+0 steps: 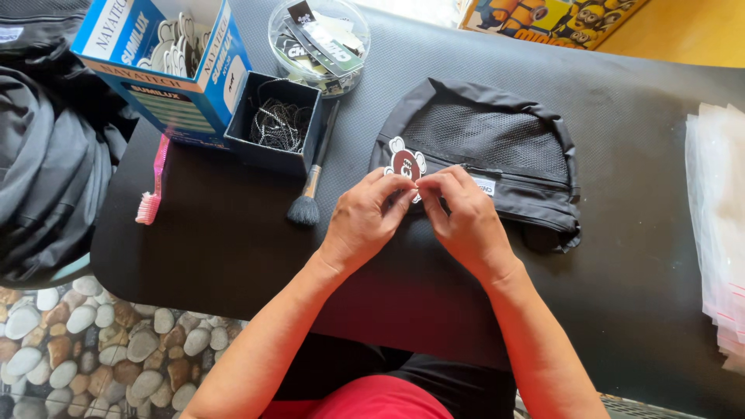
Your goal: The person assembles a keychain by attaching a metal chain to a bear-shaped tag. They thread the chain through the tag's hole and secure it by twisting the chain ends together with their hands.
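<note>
Near the black table's (pixel 233 233) middle, the left hand (pixel 363 221) and right hand (pixel 466 217) pinched fingertips together on a maroon-and-white charm (pixel 405 161) at the black mesh pouch's (pixel 497 147) zipper, where a slipping pinch could drop it.

This looks like a small home workshop for finishing and packing cloth goods. A black mat (pixel 233 233) covers the work table. At its far-left corner stand an open blue box (pixel 167 54) of cut-out tags, a small dark box (pixel 275 120) of ball chains and a clear tub (pixel 318 39) of labels, with a brush (pixel 310 182) and a pink toothbrush (pixel 154 182) beside them. Clear bags (pixel 718 225) are stacked at the right edge. Dark fabric (pixel 46 155) is piled off the left edge, above pebble-pattern flooring (pixel 93 341).
</note>
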